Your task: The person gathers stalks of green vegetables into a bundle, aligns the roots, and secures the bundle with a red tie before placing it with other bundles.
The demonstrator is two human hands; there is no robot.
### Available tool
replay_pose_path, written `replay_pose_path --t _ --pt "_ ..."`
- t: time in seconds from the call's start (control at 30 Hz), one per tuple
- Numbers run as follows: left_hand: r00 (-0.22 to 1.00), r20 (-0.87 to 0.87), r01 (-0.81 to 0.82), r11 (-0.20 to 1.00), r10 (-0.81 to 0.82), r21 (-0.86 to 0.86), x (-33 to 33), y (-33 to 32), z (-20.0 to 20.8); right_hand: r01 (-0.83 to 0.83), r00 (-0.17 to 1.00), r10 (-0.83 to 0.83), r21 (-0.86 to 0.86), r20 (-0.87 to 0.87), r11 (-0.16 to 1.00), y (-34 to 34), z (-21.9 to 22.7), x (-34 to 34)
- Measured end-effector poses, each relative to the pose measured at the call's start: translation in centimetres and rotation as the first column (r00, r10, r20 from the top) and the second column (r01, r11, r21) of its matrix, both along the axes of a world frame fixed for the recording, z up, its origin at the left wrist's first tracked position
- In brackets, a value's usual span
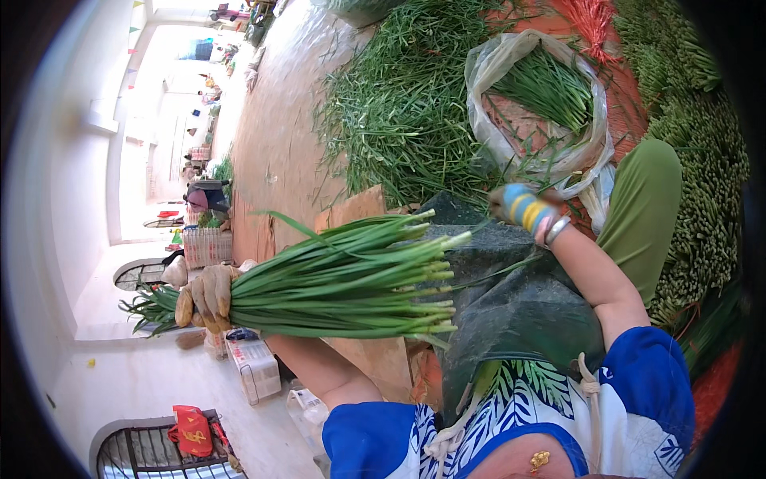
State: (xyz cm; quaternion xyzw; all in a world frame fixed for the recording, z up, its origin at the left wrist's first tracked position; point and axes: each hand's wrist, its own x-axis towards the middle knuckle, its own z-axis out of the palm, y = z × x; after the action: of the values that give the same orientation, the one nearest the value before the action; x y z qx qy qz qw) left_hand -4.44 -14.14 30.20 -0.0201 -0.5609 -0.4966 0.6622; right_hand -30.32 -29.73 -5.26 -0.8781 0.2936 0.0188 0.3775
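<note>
My left hand (pixel 209 297), in a tan work glove, is wrapped round the leafy part of a bunch of garlic chives (pixel 335 279). The bunch lies sideways, its long flat green leaves to the left and its pale cut stem ends to the right, over my dark apron (pixel 511 311). My right hand (pixel 520 207), in a striped blue, yellow and white glove with a bracelet at the wrist, is apart from the bunch, above the apron's far edge. Motion blurs its fingers, so I cannot make out whether it holds anything. A single thin leaf (pixel 499 274) lies across the apron.
Loose green leaves (pixel 407 104) are heaped ahead. Beside them a clear plastic bag (pixel 479 88) stands open with chives (pixel 550 92) inside. Stacked bundles (pixel 694 160) line the right, near red plastic strands (pixel 590 24). A white box (pixel 254 369) and crates (pixel 207 246) stand left.
</note>
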Motion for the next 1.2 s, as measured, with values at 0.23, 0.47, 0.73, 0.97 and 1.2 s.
replay_pose_path --t 0.23,0.47,0.73,0.97,1.2 --pt "0.965 -0.011 -0.257 0.957 0.261 0.135 -0.8 0.2 -0.9 -0.38 0.615 -0.528 0.807 0.585 0.452 5.1 8.0 -0.9" --pt "0.956 -0.056 -0.258 0.918 0.287 0.302 -1.3 -1.3 -2.5 -0.429 0.49 -0.75 0.871 0.445 0.237 7.6 7.9 1.9" --pt "0.969 -0.12 -0.174 0.944 0.214 0.279 -2.1 -2.5 -2.9 0.107 0.612 -0.52 0.589 0.596 0.801 5.1 1.1 0.4" --pt "0.972 0.008 -0.232 0.947 0.236 0.223 -1.1 -3.1 -2.5 0.086 0.794 -0.26 0.321 0.55 0.943 5.0 7.0 -4.9" --pt "0.891 0.185 -0.45 0.861 0.415 0.236 -1.6 -5.3 -2.9 0.181 0.76 0.019 -0.239 0.65 0.954 7.0 10.8 -4.2"
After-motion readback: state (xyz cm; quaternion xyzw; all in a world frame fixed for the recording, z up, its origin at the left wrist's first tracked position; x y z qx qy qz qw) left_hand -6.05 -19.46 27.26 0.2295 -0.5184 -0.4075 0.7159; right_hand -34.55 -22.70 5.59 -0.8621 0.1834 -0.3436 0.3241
